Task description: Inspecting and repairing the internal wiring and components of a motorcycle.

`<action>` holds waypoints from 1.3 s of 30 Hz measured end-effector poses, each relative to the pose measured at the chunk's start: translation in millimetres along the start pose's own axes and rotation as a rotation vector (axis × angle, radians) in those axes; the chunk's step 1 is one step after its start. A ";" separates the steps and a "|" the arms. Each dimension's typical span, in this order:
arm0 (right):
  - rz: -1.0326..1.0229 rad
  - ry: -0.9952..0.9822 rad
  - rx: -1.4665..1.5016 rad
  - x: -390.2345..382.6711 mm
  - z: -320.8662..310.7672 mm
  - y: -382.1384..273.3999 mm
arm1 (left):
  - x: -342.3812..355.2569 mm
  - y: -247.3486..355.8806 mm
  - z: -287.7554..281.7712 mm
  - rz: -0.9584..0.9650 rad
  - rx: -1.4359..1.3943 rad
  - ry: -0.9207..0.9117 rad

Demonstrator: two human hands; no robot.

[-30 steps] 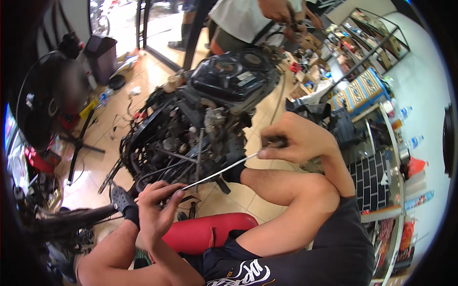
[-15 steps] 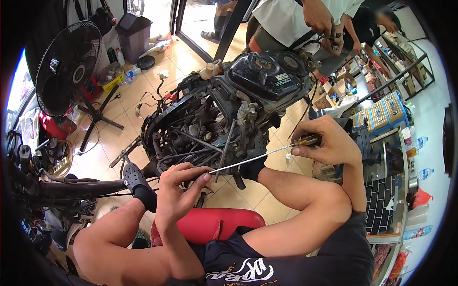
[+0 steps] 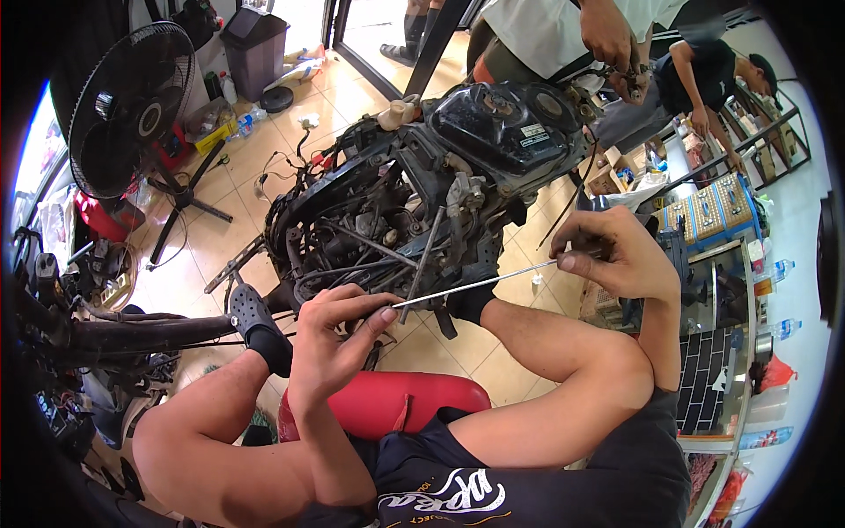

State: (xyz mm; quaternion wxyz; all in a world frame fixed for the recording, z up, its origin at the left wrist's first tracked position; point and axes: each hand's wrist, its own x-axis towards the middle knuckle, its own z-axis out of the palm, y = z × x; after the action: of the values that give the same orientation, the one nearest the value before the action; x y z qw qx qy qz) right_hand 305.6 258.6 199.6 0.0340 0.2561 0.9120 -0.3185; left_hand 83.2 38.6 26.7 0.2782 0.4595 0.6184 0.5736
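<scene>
While we span long thin silver metal rod (image 3: pixel 475 284) before stripped black motorcycle frame (image 3: pixel 396 220), left hand (image 3: pixel 339 339) pinches near end with fingertips, right hand (image 3: pixel 612 255) closes on far end. Risk: light pinch slips, rod swings into dangling wiring.

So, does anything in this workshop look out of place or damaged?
The motorcycle stands stripped, with loose wires hanging from its frame. Bottles and scraps lie scattered on the floor by the fan. The thin rod between both hands looks straight.
</scene>
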 end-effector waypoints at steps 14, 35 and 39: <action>-0.064 0.030 0.048 1.0 5.3 -2.1 | -0.6 -1.4 -0.2 0.001 -0.036 0.012; 0.070 -0.098 -0.097 -2.6 -5.1 -5.6 | -3.6 -3.1 -11.2 -0.054 -0.063 -0.072; -0.055 0.039 0.014 -1.6 5.4 -11.6 | -5.1 -7.4 -12.1 -0.065 -0.171 -0.048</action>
State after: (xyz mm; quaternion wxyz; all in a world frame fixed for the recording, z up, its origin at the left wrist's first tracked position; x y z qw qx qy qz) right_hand 300.8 246.9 202.2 0.0059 0.2374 0.9170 -0.3205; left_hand 73.0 29.2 20.8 0.3497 0.4275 0.5749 0.6037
